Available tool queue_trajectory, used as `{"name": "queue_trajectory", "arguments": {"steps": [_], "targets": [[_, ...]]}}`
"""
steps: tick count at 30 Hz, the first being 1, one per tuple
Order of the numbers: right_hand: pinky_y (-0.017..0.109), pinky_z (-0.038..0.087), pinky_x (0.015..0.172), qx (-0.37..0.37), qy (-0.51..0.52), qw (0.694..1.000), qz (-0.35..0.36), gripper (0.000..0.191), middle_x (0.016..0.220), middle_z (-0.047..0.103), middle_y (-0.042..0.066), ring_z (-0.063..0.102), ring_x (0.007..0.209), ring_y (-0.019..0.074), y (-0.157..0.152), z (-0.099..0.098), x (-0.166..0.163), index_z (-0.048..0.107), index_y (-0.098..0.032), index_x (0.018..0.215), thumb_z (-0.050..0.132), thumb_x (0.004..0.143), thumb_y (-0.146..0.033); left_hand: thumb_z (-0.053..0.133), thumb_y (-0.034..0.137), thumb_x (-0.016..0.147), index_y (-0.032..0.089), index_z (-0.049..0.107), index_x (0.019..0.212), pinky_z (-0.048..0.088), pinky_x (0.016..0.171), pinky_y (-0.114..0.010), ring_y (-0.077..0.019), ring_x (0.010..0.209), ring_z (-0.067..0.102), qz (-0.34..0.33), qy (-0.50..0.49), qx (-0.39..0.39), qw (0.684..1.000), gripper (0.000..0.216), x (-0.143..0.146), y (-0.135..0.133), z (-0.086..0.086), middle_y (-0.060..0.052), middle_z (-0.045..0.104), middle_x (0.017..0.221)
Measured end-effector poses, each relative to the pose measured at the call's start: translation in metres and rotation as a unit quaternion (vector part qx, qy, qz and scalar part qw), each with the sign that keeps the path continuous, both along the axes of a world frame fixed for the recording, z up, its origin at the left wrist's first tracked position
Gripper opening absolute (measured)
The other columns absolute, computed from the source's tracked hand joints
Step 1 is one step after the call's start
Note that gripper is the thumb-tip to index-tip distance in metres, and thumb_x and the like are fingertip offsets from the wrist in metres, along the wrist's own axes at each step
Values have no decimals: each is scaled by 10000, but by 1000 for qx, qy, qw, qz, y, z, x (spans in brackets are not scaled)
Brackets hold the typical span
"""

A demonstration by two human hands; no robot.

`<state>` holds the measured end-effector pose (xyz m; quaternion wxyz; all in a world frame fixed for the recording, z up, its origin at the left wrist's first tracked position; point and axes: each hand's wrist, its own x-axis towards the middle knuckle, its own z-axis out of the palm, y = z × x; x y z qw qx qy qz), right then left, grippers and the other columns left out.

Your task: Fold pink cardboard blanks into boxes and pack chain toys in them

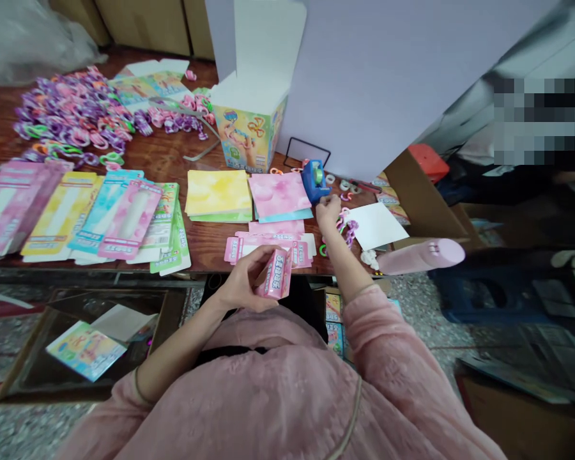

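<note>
- the left hand (246,279) is raised just off the front edge of the table, its fingers closed around a small pink printed box (273,275), which it holds tilted with the thumb on top.
- the box is in the air over the table's front edge, above and just in front of a few flat pink box blanks (268,246).
- the right hand (328,211) reaches across the table, with its fingers bunched and curled downward. whether they pinch anything small cannot be told.
- that hand is just beside a blue tape dispenser (315,181) and a loose cluster of pink and purple plastic links (344,227).
- a white card (376,225) lies just to the right of the links, and a pink tube (420,255) sticks out past the table edge beyond it.
- stacks of yellow paper (218,195) and pink paper (278,195) lie side by side on the wooden table (163,150), behind the blanks.
- flat printed box blanks (81,211) overlap in rows on the left side of the table.
- a large heap of plastic chain links (71,108) lies behind those rows.
- an open printed carton (249,131) stands upright at the back, its white flaps raised, in front of a lavender board (364,64).
</note>
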<state>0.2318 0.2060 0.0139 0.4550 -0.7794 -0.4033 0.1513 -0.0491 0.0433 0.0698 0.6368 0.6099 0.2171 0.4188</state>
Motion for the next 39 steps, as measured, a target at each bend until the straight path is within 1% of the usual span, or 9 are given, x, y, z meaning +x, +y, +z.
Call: {"name": "queue_trajectory", "arguments": {"steps": [4, 6, 7, 9, 11, 13, 18, 26, 39], "targets": [[502, 468, 1063, 32, 41, 997, 64, 150, 1041, 573, 101, 577, 1114, 267, -24, 31, -13, 517, -231, 883, 439, 981, -314, 983, 470, 517, 242, 617, 1198, 612, 793, -395, -268, 940, 717, 8, 17, -18, 1000, 806, -6, 1, 0, -162, 707, 1183], [447, 538, 966, 33, 125, 964, 233, 238, 1064, 601, 74, 627, 1017, 234, -49, 54, -20, 532, -240, 896, 520, 987, -459, 995, 427, 497, 240, 597, 1178, 597, 798, -398, -275, 954, 709, -7, 28, -15, 999, 810, -11, 2, 1, -166, 694, 1189], [403, 567, 900, 21, 151, 940, 306, 300, 1058, 623, 53, 650, 945, 209, -63, 67, -24, 547, -240, 879, 573, 965, -526, 997, 404, 493, 238, 586, 1172, 588, 813, -400, -282, 978, 705, -22, 37, -13, 999, 811, -13, 2, 0, -166, 689, 1190], [380, 565, 888, -42, 205, 813, 544, 351, 1142, 618, 59, 660, 975, 197, -91, 92, -30, 595, -228, 943, 602, 967, -578, 1001, 369, 481, 230, 568, 1167, 564, 859, -395, -295, 1046, 691, -61, 54, -13, 997, 823, -17, 1, -1, -162, 680, 1202], [366, 542, 902, -71, 178, 710, 678, 343, 1136, 613, 74, 641, 995, 188, -111, 113, -35, 615, -202, 948, 584, 1005, -538, 1008, 363, 457, 217, 556, 1179, 530, 913, -379, -297, 1099, 677, -102, 56, -19, 993, 864, -18, 0, -4, -153, 673, 1225], [364, 503, 942, -60, 117, 655, 744, 308, 1116, 607, 84, 604, 1023, 184, -119, 127, -38, 626, -181, 967, 545, 1046, -468, 1012, 373, 446, 207, 547, 1197, 497, 953, -369, -296, 1132, 666, -137, 48, -29, 989, 899, -17, 0, -6, -149, 669, 1244], [336, 460, 916, -45, 30, 574, 817, 215, 1082, 584, 86, 559, 995, 177, -110, 136, -42, 612, -165, 1008, 503, 1068, -341, 999, 353, 485, 215, 522, 1217, 470, 968, -368, -298, 1158, 657, -174, 30, -43, 983, 884, -11, -2, -7, -144, 670, 1261], [290, 436, 810, -100, -43, 536, 837, 183, 950, 557, 44, 544, 860, 147, -109, 147, -52, 587, -172, 859, 534, 1019, -242, 993, 357, 510, 225, 495, 1176, 464, 941, -366, -271, 1090, 670, -184, 19, -50, 981, 842, -9, -6, -14, -117, 677, 1208], [234, 378, 621, -199, -58, 577, 790, 146, 767, 632, 1, 535, 682, 104, -119, 145, -55, 610, -165, 810, 611, 933, -243, 1004, 350, 515, 243, 478, 1155, 468, 977, -407, -286, 1137, 661, -189, -17, -76, 979, 835, -1, -19, -17, -108, 643, 1235]]}}
